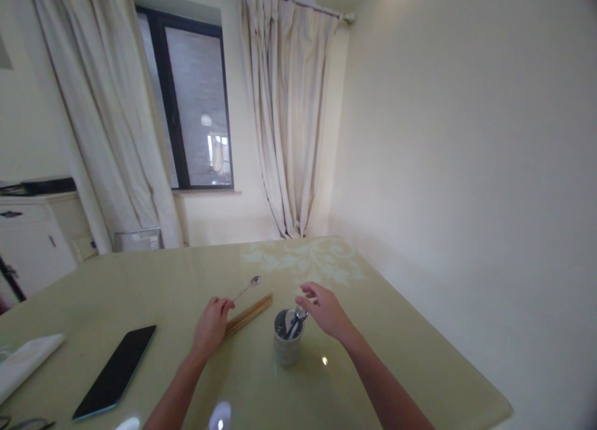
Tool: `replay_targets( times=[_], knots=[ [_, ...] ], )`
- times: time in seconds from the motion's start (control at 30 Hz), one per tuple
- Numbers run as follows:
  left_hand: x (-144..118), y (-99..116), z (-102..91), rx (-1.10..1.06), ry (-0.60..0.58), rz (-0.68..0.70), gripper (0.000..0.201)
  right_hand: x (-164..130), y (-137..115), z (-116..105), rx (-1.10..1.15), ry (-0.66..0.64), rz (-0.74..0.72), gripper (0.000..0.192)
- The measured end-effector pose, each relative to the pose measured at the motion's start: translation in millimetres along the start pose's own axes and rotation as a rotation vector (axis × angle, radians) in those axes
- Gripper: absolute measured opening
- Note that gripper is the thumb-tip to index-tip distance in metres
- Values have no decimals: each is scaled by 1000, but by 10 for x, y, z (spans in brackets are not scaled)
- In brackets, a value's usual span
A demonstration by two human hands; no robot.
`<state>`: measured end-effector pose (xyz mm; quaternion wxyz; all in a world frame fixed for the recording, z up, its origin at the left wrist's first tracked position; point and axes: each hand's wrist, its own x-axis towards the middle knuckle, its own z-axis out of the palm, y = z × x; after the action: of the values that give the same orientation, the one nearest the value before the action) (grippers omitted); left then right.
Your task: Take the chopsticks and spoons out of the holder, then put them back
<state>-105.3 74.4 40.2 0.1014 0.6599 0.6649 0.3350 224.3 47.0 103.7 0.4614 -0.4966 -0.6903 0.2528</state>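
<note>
My left hand point(211, 325) is closed around the handle end of a metal spoon point(255, 281), whose bowl points away to the upper right. Beside that hand, a bundle of wooden chopsticks point(252, 312) lies slantwise on the table; its near end is partly hidden by the hand. A round utensil holder point(288, 350) stands to the right of the chopsticks, with several spoons point(293, 323) in it, bowls upward. My right hand point(324, 307) hovers at the holder's upper right, thumb and fingers apart, close to a shiny spoon bowl. Whether it touches that bowl is unclear.
A dark phone or tablet point(116, 371) lies on the table point(373, 349) at left, near a white packet point(28, 358). A plain wall point(466, 169) runs along the table's right side. Curtains point(293, 107) and a window point(198, 107) are behind.
</note>
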Motion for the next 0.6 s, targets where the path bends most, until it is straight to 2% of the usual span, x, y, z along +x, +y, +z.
replay_targets(
  times=[0.13,0.33,0.5,0.6],
  knots=[
    [28,-250,86,76,-57,-48,35,-140,92,58,69,-15,-3,29],
    [-28,-340,209,142,-100,-54,32,-166,81,58,176,-16,6,24],
    [-56,-310,190,185,-91,-44,30,-72,-184,-152,248,-31,-5,24],
    [-58,-157,110,186,-49,-38,31,25,-459,-329,315,11,-57,27]
  ],
)
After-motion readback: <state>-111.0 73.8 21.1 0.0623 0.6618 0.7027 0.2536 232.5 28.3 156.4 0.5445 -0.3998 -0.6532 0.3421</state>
